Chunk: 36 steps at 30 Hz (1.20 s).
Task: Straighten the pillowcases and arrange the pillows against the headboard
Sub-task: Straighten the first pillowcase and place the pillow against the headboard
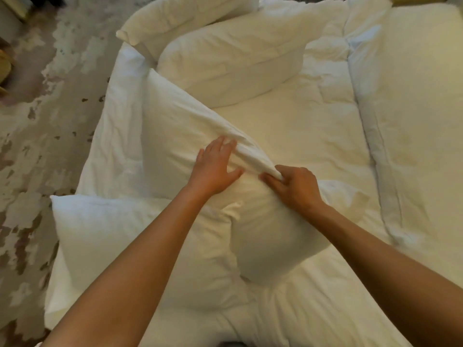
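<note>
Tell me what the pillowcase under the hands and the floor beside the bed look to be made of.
Pillowcase: thin woven fabric, likely cotton, matte white; it creases finely and bunches into a ridge where the right hand pinches it. Floor: probably carpet, a soft matte surface with a mottled cream and brown pattern; blur leaves this uncertain.

Four white pillows [190, 136], two bare hands [213, 169], one bed [325, 136]
</note>
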Tool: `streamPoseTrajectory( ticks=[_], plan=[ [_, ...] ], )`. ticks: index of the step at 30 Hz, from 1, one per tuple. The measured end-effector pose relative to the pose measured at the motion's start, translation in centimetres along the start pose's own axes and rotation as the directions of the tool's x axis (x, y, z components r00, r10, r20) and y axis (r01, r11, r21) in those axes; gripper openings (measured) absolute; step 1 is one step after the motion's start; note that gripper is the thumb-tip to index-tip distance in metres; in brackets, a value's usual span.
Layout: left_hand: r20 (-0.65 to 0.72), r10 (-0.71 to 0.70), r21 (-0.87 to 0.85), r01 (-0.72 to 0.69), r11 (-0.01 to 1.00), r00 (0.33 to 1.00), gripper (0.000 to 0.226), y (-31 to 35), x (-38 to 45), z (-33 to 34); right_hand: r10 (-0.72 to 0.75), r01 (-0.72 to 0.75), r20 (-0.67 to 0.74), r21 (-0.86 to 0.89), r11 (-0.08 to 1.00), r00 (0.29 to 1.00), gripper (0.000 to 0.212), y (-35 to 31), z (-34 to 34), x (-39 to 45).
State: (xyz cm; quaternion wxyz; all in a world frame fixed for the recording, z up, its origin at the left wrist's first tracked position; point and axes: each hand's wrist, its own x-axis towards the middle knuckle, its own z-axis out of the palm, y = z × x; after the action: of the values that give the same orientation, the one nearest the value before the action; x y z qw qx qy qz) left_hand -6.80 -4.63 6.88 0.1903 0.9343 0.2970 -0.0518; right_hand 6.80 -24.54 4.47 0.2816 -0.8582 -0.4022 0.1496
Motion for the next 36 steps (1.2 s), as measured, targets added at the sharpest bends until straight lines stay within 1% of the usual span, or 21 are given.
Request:
streamPoseTrajectory(
  ticks=[3, 6, 8, 10, 13, 18, 21, 23, 25, 28, 31, 34, 36],
  plan=[
    [-0.013, 0.068, -0.033, -0.068, 0.997, 0.998, 0.086, 4.1, -3.2, -2.6, -0.059, 0.059, -0.052, 0.000, 0.998, 0.997, 0.056, -1.0, -4.0, -4.4],
    [-0.011, 0.137, -0.040, -0.137, 0.990, 0.991, 0.091, 8.6, -6.1, -3.8, -0.100, 0.101, -0.097, -0.002, 0.995, 0.990, 0.055, -0.3, -8.8, -8.3],
    [-0.018, 0.200, -0.048, -0.200, 0.979, 0.980, 0.095, 11.7, -7.5, -4.0, -0.126, 0.130, -0.099, 0.034, 0.991, 0.987, 0.052, 0.9, -12.1, -11.0],
    [-0.014, 0.301, -0.014, -0.301, 0.954, 0.954, 0.100, 15.1, -8.6, -3.5, -0.134, 0.142, -0.068, 0.131, 0.981, 0.989, 0.047, 2.5, -15.3, -14.1],
    [0.050, 0.439, 0.068, -0.441, 0.895, 0.897, 0.098, 20.0, -9.7, -1.7, -0.097, 0.098, -0.019, 0.284, 0.954, 0.995, 0.041, 5.5, -19.5, -19.2],
    [0.116, 0.541, 0.080, -0.551, 0.831, 0.833, 0.075, 27.0, -11.2, 3.8, 0.077, -0.056, -0.051, 0.328, 0.943, 0.996, 0.045, 12.0, -23.1, -27.9],
    [0.173, 0.587, 0.119, -0.608, 0.785, 0.791, 0.060, 30.5, -11.9, 7.5, 0.233, -0.200, -0.103, 0.262, 0.944, 0.967, 0.041, 15.9, -23.0, -32.4],
    [0.178, 0.597, 0.135, -0.620, 0.773, 0.782, 0.048, 31.9, -12.4, 9.5, 0.339, -0.308, -0.147, 0.195, 0.931, 0.929, 0.035, 18.0, -22.1, -34.7],
    [0.185, 0.593, 0.171, -0.619, 0.766, 0.784, 0.042, 32.9, -12.8, 10.6, 0.393, -0.371, -0.202, 0.137, 0.918, 0.897, 0.029, 19.2, -21.4, -36.1],
    [0.169, 0.572, 0.208, -0.596, 0.775, 0.803, 0.033, 33.5, -13.1, 11.0, 0.376, -0.372, -0.278, 0.068, 0.926, 0.884, 0.024, 19.6, -20.8, -36.5],
    [0.148, 0.551, 0.199, -0.570, 0.797, 0.822, 0.026, 33.0, -13.2, 10.5, 0.304, -0.331, -0.315, -0.033, 0.943, 0.899, 0.028, 18.6, -20.7, -35.6],
    [0.145, 0.530, 0.157, -0.549, 0.821, 0.835, 0.025, 32.3, -13.6, 9.6, 0.248, -0.304, -0.331, -0.129, 0.944, 0.910, 0.029, 17.2, -20.6, -34.3],
    [0.134, 0.537, 0.117, -0.552, 0.826, 0.833, 0.023, 31.9, -14.0, 9.2, 0.213, -0.276, -0.307, -0.179, 0.944, 0.927, 0.033, 16.0, -20.2, -33.3]
  ],
)
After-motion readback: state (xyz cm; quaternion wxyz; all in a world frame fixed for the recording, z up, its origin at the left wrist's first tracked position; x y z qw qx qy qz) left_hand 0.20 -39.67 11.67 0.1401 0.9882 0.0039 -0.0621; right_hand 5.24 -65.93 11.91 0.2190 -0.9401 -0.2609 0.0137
